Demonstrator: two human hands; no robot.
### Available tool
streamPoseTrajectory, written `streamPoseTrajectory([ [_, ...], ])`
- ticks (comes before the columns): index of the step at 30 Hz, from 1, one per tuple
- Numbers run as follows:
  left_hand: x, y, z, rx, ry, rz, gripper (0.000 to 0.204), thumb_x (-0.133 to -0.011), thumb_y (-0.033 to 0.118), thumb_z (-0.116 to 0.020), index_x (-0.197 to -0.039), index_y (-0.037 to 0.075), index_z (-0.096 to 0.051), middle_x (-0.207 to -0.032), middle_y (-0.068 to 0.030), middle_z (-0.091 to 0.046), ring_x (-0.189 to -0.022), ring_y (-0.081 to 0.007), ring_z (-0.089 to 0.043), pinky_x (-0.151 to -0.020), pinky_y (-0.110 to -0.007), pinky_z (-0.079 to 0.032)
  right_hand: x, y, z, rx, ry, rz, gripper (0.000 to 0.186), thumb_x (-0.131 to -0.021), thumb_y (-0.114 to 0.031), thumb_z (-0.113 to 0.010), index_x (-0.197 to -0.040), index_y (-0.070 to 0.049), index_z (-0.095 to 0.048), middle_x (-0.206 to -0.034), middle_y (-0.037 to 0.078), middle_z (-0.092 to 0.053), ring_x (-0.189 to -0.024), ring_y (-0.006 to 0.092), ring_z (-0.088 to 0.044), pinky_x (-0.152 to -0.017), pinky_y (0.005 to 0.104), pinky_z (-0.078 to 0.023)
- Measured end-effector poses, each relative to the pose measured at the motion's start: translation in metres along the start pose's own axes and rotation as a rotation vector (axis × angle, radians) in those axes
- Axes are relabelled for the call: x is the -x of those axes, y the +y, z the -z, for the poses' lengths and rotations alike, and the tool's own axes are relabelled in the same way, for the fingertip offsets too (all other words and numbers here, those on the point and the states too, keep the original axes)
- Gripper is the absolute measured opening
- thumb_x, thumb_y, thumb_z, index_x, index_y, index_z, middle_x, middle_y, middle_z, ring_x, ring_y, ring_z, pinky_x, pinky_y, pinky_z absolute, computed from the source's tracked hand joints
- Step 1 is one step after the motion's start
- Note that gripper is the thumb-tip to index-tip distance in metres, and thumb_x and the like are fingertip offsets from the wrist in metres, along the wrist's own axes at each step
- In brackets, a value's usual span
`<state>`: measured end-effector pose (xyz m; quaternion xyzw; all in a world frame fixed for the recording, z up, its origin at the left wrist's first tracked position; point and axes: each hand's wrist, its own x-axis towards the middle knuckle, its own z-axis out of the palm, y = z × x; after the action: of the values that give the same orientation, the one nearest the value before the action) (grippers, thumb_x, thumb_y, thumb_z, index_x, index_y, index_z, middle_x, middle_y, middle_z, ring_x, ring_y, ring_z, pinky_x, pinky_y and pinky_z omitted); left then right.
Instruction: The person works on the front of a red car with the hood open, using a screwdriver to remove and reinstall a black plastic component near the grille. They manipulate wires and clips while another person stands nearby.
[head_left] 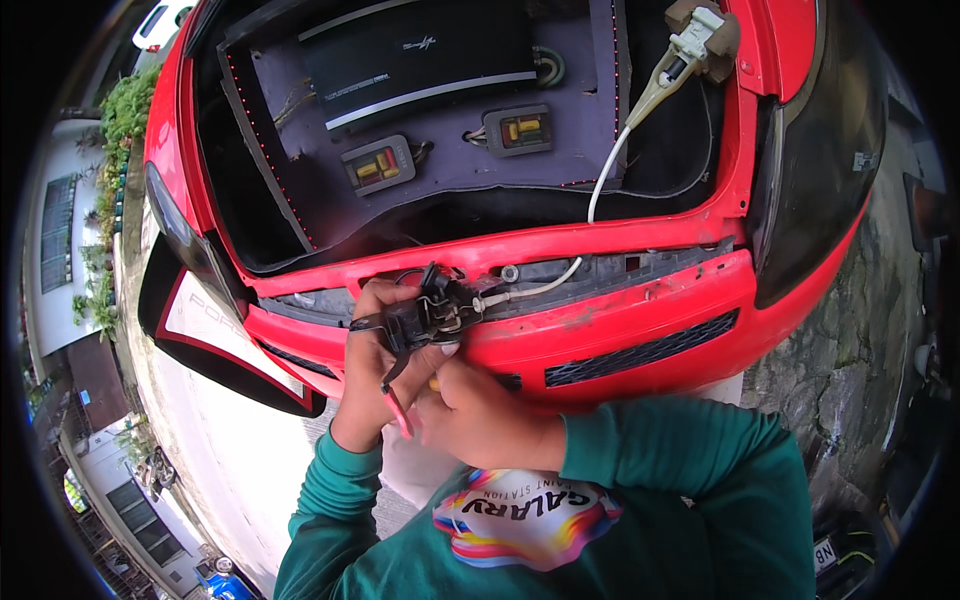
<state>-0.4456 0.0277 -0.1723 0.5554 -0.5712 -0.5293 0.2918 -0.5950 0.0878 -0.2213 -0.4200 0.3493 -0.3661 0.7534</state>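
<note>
My left hand (362, 375) is closed round a black latch mechanism (432, 312) with metal parts, just above the red rear edge of a car. A pale cable (535, 294) runs from the latch to the right along the body edge. Close below it, my right hand (475, 405) is closed, its fingertips near the underside of the latch. Between the hands shows a slim red-handled tool (396, 408) with a dark upper part. My right fingers seem to hold it, though they partly hide it.
In the open trunk, a black amplifier (420, 58) and two fuse holders (378, 166) sit on a dark panel (285, 75). A white actuator (690, 42) on the right trails a white cable. The red bumper (640, 325) crosses in front; a red-edged black panel (215, 325) leans at left.
</note>
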Motion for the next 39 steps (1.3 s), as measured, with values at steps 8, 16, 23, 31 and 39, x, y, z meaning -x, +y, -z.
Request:
streamPoseTrajectory([
  [8,-0.01,0.014,-0.002,0.179,0.052,0.198,0.062,-0.086,0.005,-0.095,-0.133,0.003,-0.055,-0.119,-0.0083,-0.074,-0.106,-0.0131,-0.07,-0.095,-0.029,-0.056,-0.001,-0.068,0.018,-0.038,-0.056,-0.387,0.034,-0.111,-0.014,-0.058,-0.134,0.008,-0.046,-0.09,0.015,-0.071,-0.077,0.0214,-0.075,-0.068,0.0395,-0.061],
  [16,-0.017,0.01,0.009,0.02,-0.011,0.166,0.061,-0.085,0.021,-0.1,-0.122,0.001,-0.056,-0.104,-0.008,-0.076,-0.092,-0.0101,-0.07,-0.081,-0.029,-0.059,0.02,-0.057,0.005,0.313,0.127,-0.125,0.051,-0.109,-0.015,-0.06,-0.147,0.011,-0.037,-0.098,0.034,-0.07,-0.093,0.0507,-0.074,-0.083,0.0597,-0.057],
  [23,-0.019,0.01,0.022,-0.097,-0.086,-0.024,0.074,-0.081,0.026,-0.099,-0.13,-0.001,-0.051,-0.107,-0.0135,-0.076,-0.093,-0.0159,-0.073,-0.086,-0.033,-0.06,0.026,-0.061,0.002,0.509,0.205,-0.103,0.045,-0.109,-0.015,-0.06,-0.143,0.007,-0.041,-0.101,0.038,-0.069,-0.096,0.0578,-0.069,-0.082,0.0649,-0.051],
  [31,-0.025,-0.008,0.039,0.004,-0.206,-0.066,0.06,-0.092,0.023,-0.089,-0.138,0.001,-0.058,-0.112,-0.0083,-0.074,-0.102,-0.0148,-0.068,-0.092,-0.034,-0.057,0.044,-0.089,-0.014,1.103,0.278,0.192,0.062,-0.095,-0.002,-0.065,-0.153,0.005,-0.044,-0.132,0.031,-0.059,-0.107,0.051,-0.07,-0.092,0.0554,-0.058],
  [39,-0.034,-0.004,0.049,0.017,-0.272,-0.179,0.062,-0.097,0.015,-0.087,-0.151,0.002,-0.062,-0.119,-0.0075,-0.075,-0.106,-0.0109,-0.068,-0.095,-0.031,-0.058,0.033,-0.146,-0.02,1.506,0.103,0.129,0.05,-0.091,-0.002,-0.066,-0.138,0.011,-0.055,-0.113,0.029,-0.065,-0.08,0.0442,-0.074,-0.069,0.0516,-0.063],
])
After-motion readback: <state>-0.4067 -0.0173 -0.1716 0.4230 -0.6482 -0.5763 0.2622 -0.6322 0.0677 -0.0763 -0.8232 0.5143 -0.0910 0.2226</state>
